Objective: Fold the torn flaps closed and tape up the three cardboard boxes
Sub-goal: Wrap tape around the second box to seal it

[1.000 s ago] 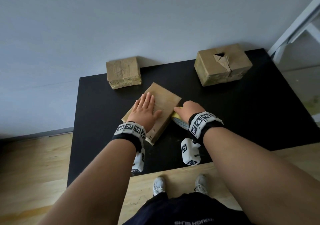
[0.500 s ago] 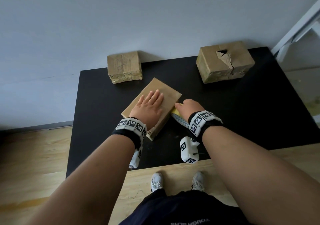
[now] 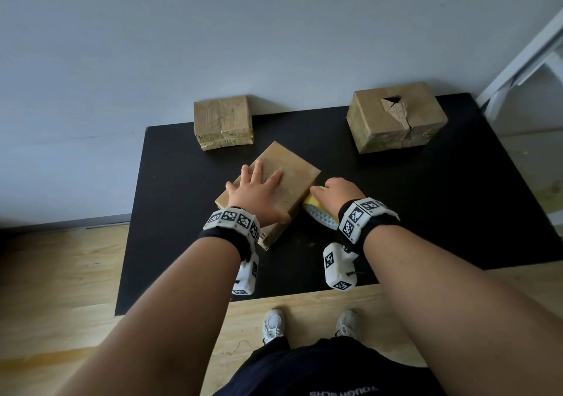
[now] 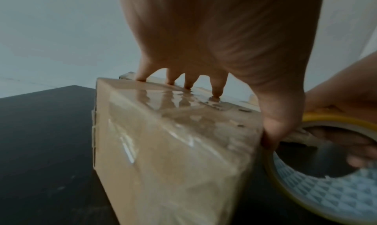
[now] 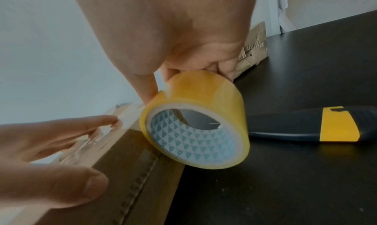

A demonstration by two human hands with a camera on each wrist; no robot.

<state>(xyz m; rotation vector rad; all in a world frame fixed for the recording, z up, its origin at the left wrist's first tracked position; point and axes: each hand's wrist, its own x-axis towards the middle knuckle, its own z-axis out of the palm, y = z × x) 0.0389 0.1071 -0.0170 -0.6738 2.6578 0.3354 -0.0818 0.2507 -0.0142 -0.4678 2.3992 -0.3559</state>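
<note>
A flat cardboard box [image 3: 292,167] lies at an angle in the middle of the black table [image 3: 457,197], with glossy tape over its top [image 4: 173,123]. My left hand [image 3: 259,188] presses flat on it, fingers spread, the thumb at its near right edge [image 4: 273,128]. My right hand [image 3: 335,190] grips a yellow roll of tape [image 5: 195,120] held against the box's right side [image 3: 316,210]. A taped box [image 3: 222,121] stands at the back left. A bigger box [image 3: 396,118] with a torn flap on top stands at the back right.
A black and yellow utility knife [image 5: 318,125] lies on the table just right of the tape roll. A white frame [image 3: 524,54] stands beyond the table's right end. The table backs against a grey wall; wooden floor lies in front.
My left hand has slid back along the box top toward its near end with fingers spreading. The right hand and the tape roll stay at the box's right side.
</note>
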